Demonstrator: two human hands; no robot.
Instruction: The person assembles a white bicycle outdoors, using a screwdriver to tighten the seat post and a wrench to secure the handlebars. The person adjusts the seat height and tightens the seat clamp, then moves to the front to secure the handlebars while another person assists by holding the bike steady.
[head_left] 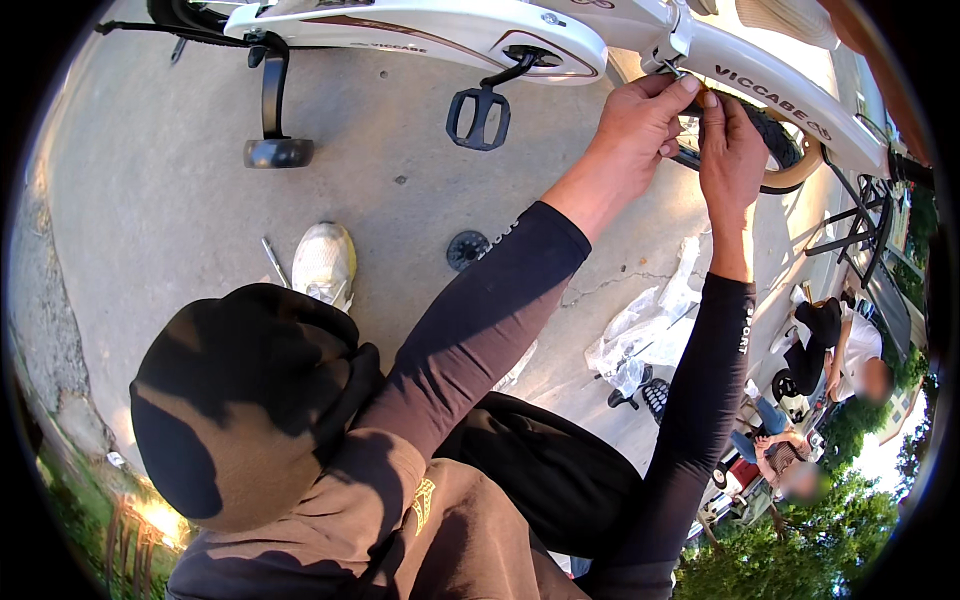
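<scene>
A white bicycle frame with a metal bracket on it runs across the top right. Just below the bracket, my left hand pinches its thumb and fingers together at a short thin metal piece; its kind is unclear. Close beside it, my right hand is raised with thumb and forefinger pressed together near the frame's underside. Whatever lies between those fingertips is hidden. Behind the right hand shows a black tyre on a tan rim.
A pedal and a training wheel hang below the white chain guard. On the concrete lie a black disc, a thin metal rod and clear plastic wrapping. Two people sit at the right, near a black folding frame.
</scene>
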